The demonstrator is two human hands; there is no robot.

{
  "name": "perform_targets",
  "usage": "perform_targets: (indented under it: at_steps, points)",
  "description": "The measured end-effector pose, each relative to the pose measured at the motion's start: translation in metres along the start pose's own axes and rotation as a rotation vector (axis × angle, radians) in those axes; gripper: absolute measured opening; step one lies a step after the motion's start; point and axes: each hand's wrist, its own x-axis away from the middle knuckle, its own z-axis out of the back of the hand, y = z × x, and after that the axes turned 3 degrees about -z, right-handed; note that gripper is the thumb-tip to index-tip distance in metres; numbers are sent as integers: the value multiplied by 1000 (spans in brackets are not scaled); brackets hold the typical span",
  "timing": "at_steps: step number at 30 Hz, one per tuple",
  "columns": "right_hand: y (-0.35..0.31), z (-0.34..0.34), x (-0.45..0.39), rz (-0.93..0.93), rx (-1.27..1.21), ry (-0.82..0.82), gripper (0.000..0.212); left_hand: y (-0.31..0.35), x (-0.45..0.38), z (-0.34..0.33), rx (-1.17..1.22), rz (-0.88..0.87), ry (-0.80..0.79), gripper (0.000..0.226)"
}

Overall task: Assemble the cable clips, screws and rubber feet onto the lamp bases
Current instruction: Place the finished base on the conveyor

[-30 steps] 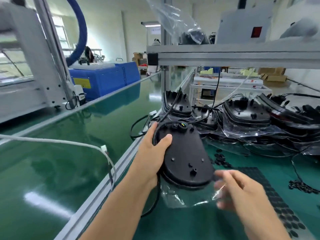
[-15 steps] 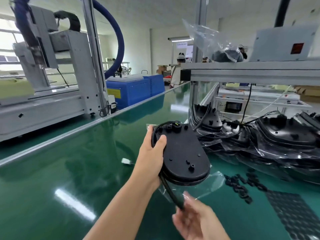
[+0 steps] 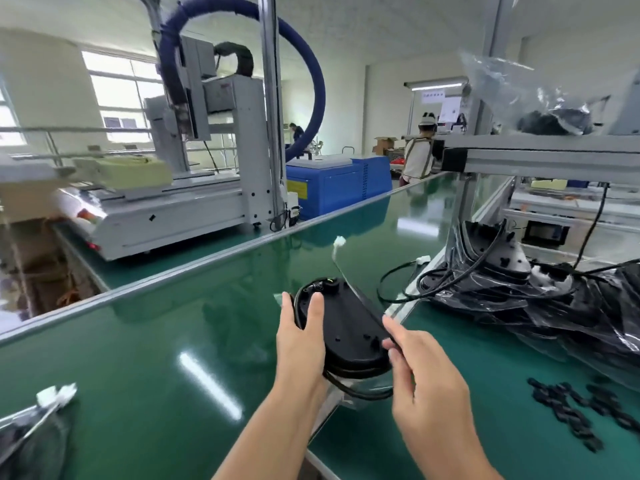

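A black oval lamp base [image 3: 346, 327] is held underside up above the edge of the green conveyor belt [image 3: 166, 341]. My left hand [image 3: 301, 341] grips its left rim, thumb lying across the top face. My right hand [image 3: 415, 368] pinches the base's black cable [image 3: 367, 306], which runs diagonally over the base and loops below it. A pile of black lamp bases in clear plastic bags [image 3: 540, 292] lies to the right. Small black clips [image 3: 575, 407] are scattered on the green mat at the lower right.
A grey screw machine [image 3: 180, 188] with a blue hose stands beyond the belt, beside a blue cabinet [image 3: 336, 185]. An aluminium shelf [image 3: 540, 157] carries a bagged black item. A bagged part with a white connector [image 3: 52, 400] lies at the lower left. A person stands far back.
My view turned left. The base moved left over the belt edge. My right hand rose from below the base and drew the cable across its top face.
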Motion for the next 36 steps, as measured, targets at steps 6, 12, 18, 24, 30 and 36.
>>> perform_targets:
  at_steps: [6,12,18,24,30,36]
  points:
    - [-8,-19,0,164,-80,-173,37,16,-1,32,81,8,42,120]
    - [-15,-37,11,202,-135,-276,34,23,-5,63,33,25,153,101]
    - [-11,-36,26,43,-226,-368,31,41,1,117,37,27,300,95]
    - [18,-21,28,-153,-225,-340,24,57,19,177,-56,17,438,96]
    - [34,-15,28,-296,-279,-292,22,64,43,234,-189,36,557,95]
    - [37,-16,32,-312,-296,-274,24,64,41,244,-333,25,576,95]
